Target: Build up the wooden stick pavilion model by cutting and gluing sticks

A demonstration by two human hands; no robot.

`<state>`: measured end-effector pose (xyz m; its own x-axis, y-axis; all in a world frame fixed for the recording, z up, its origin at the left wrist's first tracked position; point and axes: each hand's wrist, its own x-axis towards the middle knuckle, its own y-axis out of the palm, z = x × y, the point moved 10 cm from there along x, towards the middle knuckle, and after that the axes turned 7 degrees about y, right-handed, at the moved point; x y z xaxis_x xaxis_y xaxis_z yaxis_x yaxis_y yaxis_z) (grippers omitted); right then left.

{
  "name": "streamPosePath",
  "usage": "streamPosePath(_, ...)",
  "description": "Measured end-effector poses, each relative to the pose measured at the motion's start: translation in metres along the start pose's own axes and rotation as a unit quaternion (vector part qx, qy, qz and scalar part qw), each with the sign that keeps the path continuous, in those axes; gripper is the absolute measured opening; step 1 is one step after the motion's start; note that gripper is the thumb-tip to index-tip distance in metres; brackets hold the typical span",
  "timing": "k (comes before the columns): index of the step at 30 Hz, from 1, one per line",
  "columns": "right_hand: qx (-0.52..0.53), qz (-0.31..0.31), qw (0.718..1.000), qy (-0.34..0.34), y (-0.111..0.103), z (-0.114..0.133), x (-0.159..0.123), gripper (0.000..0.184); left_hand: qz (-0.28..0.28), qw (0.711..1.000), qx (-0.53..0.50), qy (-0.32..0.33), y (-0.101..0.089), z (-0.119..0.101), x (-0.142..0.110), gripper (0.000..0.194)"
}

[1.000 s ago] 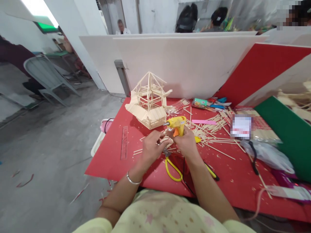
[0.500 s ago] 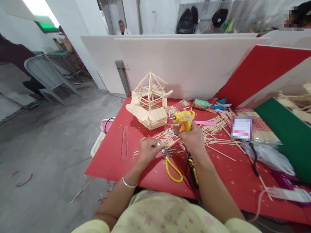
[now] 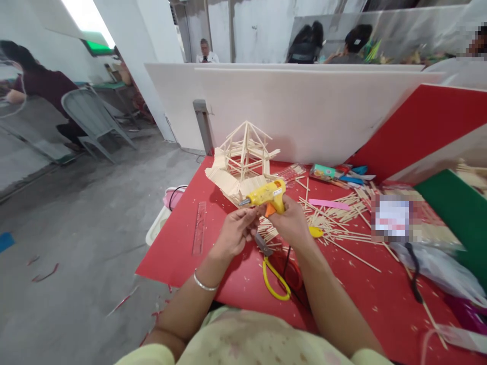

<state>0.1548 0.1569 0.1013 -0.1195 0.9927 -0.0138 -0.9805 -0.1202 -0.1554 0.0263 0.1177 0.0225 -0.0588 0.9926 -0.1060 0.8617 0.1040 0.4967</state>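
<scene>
My right hand [image 3: 292, 222] is wrapped round the handle of a yellow hot glue gun [image 3: 266, 192] with an orange trigger, its nozzle pointing left. Just below the nozzle, my left hand [image 3: 238, 230] is closed in a pinch; whatever lies between its fingertips is too small to make out. Behind both hands stands a house-like model [image 3: 245, 157] of pale wooden sticks, with an open roof frame and a slatted skirt. Under my hands lie scissors with yellow handles [image 3: 277, 285], their blades partly covered by loose sticks and fingers.
Loose wooden sticks [image 3: 335, 218] spread over the red table [image 3: 167, 253], with a pink strip [image 3: 329, 204] among them. A clear ruler [image 3: 199, 228] lies left. White boards [image 3: 304, 111] stand behind; a green board [image 3: 452, 218] leans right. Other people sit beyond.
The glue gun has moved left and slightly down, and my left hand has risen to meet its nozzle, away from the scissors. The whole view has shifted slightly.
</scene>
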Motion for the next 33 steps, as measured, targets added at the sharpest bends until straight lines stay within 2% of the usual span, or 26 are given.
streamPosePath(4, -0.004, -0.003, 1.0, 0.013, 0.003, -0.012, 0.006, 0.027, -0.013, 0.999, -0.024, -0.027, 0.0, 0.001, 0.004, 0.044)
streamPosePath(13, 0.008, 0.008, 0.999, 0.043, 0.01, -0.018, 0.021, 0.026, -0.035, 0.996, -0.046, -0.06, -0.004, 0.005, 0.013, 0.037)
streamPosePath(16, 0.017, 0.007, 0.999, 0.047, 0.01, -0.02, 0.025, 0.026, -0.05, 0.997, -0.041, -0.05, -0.005, 0.003, 0.014, 0.036)
streamPosePath(22, 0.054, -0.037, 0.996, 0.063, -0.005, -0.034, 0.028, 0.023, -0.073, 0.997, 0.011, 0.009, -0.012, -0.009, 0.008, 0.037)
streamPosePath(25, 0.116, -0.002, 0.991, 0.063, 0.002, -0.039, 0.025, 0.024, -0.085, 0.996, 0.031, 0.022, -0.018, -0.009, 0.006, 0.037)
streamPosePath(29, 0.128, 0.091, 0.985, 0.076, 0.023, -0.045, 0.016, 0.031, -0.083, 0.996, 0.009, 0.02, -0.02, -0.005, 0.009, 0.034)
streamPosePath(31, 0.11, 0.101, 0.985, 0.091, 0.026, -0.053, 0.014, 0.033, -0.085, 0.996, 0.0, 0.027, -0.021, -0.006, 0.011, 0.033)
streamPosePath(33, 0.096, 0.08, 0.987, 0.1, 0.021, -0.062, 0.016, 0.034, -0.102, 0.994, -0.002, 0.04, -0.025, -0.01, 0.013, 0.033)
